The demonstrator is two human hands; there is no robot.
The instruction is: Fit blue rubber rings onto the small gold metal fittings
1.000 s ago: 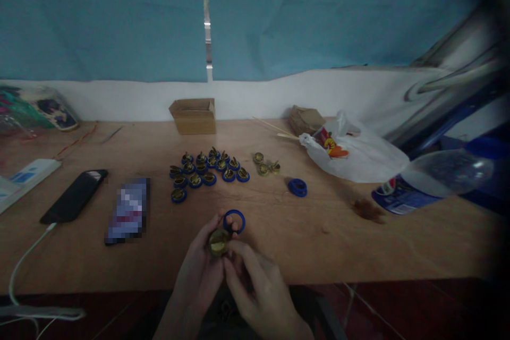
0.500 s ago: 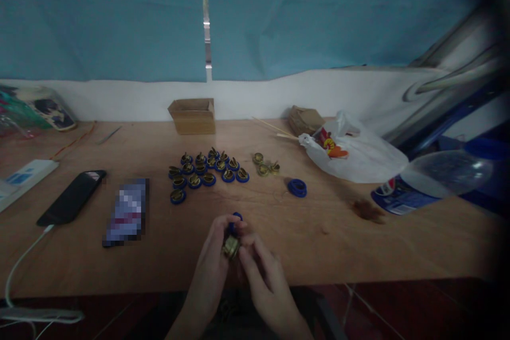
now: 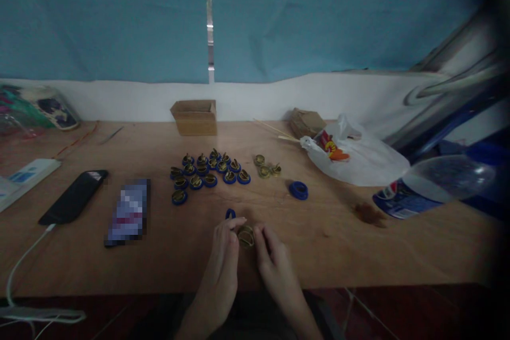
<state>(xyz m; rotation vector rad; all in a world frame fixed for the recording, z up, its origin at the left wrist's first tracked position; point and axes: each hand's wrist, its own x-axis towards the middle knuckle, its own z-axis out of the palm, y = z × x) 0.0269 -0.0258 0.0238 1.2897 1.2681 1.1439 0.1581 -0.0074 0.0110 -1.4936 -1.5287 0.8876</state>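
My left hand point(image 3: 223, 255) is closed, with a blue ring point(image 3: 230, 214) poking up behind its fingers. Between both hands is a round brass-coloured fitting point(image 3: 246, 237) with a half-ring on its face. My right hand point(image 3: 274, 255) pinches that fitting at its right edge, while the left fingertips lie close to its other side. Beyond them, several brass fittings seated in blue rings point(image 3: 210, 180) form a cluster. To its right lie a few brass fittings without blue rings point(image 3: 264, 171) and a small stack of blue rings point(image 3: 298, 190).
At left lie a black phone point(image 3: 74, 197) on a white cable, a blurred-out packet point(image 3: 128, 212) and a white power strip point(image 3: 27, 183). A cardboard box point(image 3: 195, 119) stands at the back. A white plastic bag point(image 3: 366, 162) and a lying bottle point(image 3: 434, 183) occupy the right.
The brass fitting has shifted right and now shows its half-ring side. My right hand has moved slightly right, and the blue ring has moved a little left with my left hand.
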